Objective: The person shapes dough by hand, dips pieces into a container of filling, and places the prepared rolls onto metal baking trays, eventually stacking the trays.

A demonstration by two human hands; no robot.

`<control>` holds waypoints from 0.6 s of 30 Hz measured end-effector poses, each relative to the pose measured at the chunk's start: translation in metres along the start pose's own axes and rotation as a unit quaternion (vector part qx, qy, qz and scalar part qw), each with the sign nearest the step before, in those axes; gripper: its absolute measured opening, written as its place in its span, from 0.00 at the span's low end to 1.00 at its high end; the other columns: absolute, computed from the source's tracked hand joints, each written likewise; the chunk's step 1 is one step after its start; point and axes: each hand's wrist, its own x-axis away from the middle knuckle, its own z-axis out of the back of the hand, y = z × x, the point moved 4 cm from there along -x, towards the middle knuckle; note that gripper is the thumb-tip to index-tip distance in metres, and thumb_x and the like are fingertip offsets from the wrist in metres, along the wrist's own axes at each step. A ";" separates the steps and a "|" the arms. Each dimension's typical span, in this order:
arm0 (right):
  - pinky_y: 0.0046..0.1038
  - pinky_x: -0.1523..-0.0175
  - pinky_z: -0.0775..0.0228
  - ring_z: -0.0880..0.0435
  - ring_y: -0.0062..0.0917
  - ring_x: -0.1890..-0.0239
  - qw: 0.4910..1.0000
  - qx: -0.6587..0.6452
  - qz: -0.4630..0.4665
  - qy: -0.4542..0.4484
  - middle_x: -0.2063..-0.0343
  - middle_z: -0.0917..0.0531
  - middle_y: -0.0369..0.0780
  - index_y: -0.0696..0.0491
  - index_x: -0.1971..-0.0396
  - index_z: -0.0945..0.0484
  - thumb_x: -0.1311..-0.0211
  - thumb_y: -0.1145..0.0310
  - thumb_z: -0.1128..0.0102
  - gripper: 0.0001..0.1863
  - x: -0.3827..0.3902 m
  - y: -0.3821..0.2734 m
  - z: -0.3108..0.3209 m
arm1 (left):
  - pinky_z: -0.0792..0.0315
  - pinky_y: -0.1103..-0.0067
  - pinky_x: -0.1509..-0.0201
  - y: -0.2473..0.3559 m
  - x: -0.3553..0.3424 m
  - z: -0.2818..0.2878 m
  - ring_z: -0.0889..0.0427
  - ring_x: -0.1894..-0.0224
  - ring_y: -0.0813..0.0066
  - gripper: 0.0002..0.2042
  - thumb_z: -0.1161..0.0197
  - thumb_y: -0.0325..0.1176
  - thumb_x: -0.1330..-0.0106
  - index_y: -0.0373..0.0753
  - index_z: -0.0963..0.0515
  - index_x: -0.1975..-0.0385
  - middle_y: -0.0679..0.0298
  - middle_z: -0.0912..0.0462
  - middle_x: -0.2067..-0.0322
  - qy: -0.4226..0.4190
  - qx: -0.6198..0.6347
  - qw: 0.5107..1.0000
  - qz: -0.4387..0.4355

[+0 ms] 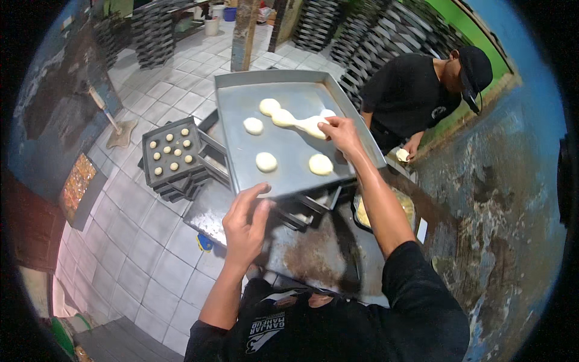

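Observation:
A large grey metal tray rests on a stack of trays, bearing several pale dough pieces. My right hand grips a stretched piece of dough at its right end; the piece reaches toward the rounded dough at the upper left. Separate rounds lie lower on the tray. My left hand is at the tray's front left corner, fingers curved and apart with nothing between them; whether a fingertip touches the rim is unclear.
At left, smaller stacked trays hold dough balls. Below is a stained metal table; at right, a container. A co-worker holds dough at right. A post, tray stacks and a long-handled tool stand beyond.

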 end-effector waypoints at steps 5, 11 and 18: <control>0.30 0.52 0.22 0.13 0.29 0.58 0.985 -0.052 0.118 0.118 0.57 0.12 0.47 0.61 0.50 0.16 0.39 0.65 0.31 0.20 0.198 -0.020 0.063 | 0.27 0.72 0.35 0.002 0.047 -0.119 0.26 0.34 0.66 0.25 0.48 0.31 0.21 0.29 0.41 0.29 0.50 0.32 0.32 0.012 0.183 0.981 0.061; 0.29 0.53 0.23 0.16 0.31 0.59 0.956 -0.041 0.149 0.251 0.60 0.18 0.45 0.61 0.51 0.19 0.42 0.71 0.27 0.20 0.384 0.005 0.106 | 0.30 0.78 0.56 0.030 0.146 -0.246 0.25 0.61 0.80 0.17 0.54 0.44 0.17 0.36 0.24 0.56 0.66 0.22 0.63 -0.104 0.294 0.928 0.203; 0.22 0.46 0.26 0.19 0.16 0.54 0.885 -0.410 -0.127 0.182 0.57 0.15 0.37 0.61 0.48 0.22 0.32 0.75 0.35 0.15 0.537 0.118 0.125 | 0.33 0.81 0.68 0.029 0.284 -0.326 0.28 0.71 0.84 0.18 0.51 0.46 0.19 0.39 0.26 0.65 0.71 0.26 0.73 -0.192 0.204 0.916 0.288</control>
